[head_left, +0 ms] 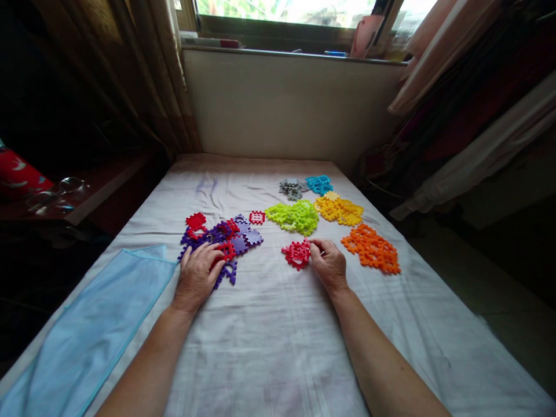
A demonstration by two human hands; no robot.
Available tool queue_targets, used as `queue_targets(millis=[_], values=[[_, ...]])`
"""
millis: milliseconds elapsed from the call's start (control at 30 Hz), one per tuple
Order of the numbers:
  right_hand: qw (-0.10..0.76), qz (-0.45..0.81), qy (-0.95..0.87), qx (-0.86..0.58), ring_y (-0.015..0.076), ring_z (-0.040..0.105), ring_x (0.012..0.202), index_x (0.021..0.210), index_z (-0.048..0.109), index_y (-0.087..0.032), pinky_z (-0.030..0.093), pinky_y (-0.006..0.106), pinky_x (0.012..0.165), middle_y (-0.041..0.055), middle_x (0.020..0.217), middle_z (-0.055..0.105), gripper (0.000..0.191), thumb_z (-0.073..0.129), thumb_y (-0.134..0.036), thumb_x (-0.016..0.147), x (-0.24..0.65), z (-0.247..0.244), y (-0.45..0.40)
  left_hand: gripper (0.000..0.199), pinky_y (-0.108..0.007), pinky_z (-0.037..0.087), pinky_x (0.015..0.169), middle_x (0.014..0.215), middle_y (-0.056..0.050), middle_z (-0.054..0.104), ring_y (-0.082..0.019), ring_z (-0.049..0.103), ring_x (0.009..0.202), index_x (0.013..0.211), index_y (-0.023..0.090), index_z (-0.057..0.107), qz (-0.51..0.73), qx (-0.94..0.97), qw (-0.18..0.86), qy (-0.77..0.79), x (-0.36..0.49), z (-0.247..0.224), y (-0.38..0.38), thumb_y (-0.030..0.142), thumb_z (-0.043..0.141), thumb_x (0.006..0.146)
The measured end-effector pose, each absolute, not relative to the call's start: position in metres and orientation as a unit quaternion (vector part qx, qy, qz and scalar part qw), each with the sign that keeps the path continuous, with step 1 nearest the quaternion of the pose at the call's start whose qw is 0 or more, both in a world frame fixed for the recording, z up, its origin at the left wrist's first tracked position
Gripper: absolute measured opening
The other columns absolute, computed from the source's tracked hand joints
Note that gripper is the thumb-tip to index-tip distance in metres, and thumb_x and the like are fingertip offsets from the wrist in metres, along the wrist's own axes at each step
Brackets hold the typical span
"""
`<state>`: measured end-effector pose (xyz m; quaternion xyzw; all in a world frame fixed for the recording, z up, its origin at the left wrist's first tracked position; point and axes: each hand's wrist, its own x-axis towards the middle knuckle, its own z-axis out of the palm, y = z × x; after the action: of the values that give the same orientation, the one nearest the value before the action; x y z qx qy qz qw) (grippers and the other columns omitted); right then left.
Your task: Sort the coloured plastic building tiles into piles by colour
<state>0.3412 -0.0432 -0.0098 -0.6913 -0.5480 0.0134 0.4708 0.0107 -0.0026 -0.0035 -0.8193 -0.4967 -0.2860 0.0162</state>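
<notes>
My left hand [197, 274] rests palm down on a mixed pile of purple interlocking plastic pieces [208, 234] and red ones, its fingers apart. Near its fingertips lies a red square piece [226, 250]. My right hand [329, 263] has thumb and fingers pinched at the right edge of a small pile of red interlocking pieces [297, 255]; the fingers partly cover the piece they hold. Between the two piles, farther back, a single red piece [257, 217] lies flat. More red pieces [196, 220] sit at the back left of the purple pile.
Lime green pieces [295, 217], yellow pieces [341, 210], orange pieces [372, 249], blue pieces [319, 185] and grey pieces [292, 189] lie in separate piles on the sheet-covered surface [269, 347]. A light blue cloth [104, 318] lies at the left. A window stands behind.
</notes>
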Motion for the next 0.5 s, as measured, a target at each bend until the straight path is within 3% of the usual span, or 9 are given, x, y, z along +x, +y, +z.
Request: queue_targets(millis=[133,267,500], values=[[0.475,-0.038,-0.588,-0.654,0.0180,0.063,0.071,0.087,0.072,-0.021,0.051,0.030,0.070,0.0054,0.081,0.071,0.023,0.050,-0.030,0.088,0.340,-0.009,-0.044,0.019,-0.055,0.032,0.111,0.122,-0.007,0.070,-0.027,0.060,0.122,0.100,0.024,0.063,-0.295,-0.832,0.011,-0.469,0.012,-0.005,-0.003,0.031,0.046,0.096],[0.470,-0.088,-0.630,-0.612,0.0194,0.066,0.078,0.089,0.070,-0.021,0.052,0.032,0.076,0.0057,0.084,0.072,0.020,0.050,-0.022,0.090,0.333,-0.005,-0.046,0.021,-0.053,0.035,0.110,0.116,-0.007,0.073,-0.023,0.067,0.107,0.103,0.022,0.061,-0.317,-0.839,0.019,-0.441,0.014,-0.004,-0.003,0.031,0.042,0.099],[0.429,-0.097,-0.718,-0.540,0.0197,0.066,0.082,0.091,0.070,-0.022,0.051,0.033,0.082,0.0050,0.086,0.073,0.016,0.054,-0.019,0.091,0.301,0.005,-0.054,0.017,-0.036,0.053,0.088,0.099,-0.006,0.075,-0.020,0.070,0.093,0.103,0.021,0.063,-0.374,-0.832,0.045,-0.407,0.019,-0.003,-0.004,0.030,0.050,0.097]])
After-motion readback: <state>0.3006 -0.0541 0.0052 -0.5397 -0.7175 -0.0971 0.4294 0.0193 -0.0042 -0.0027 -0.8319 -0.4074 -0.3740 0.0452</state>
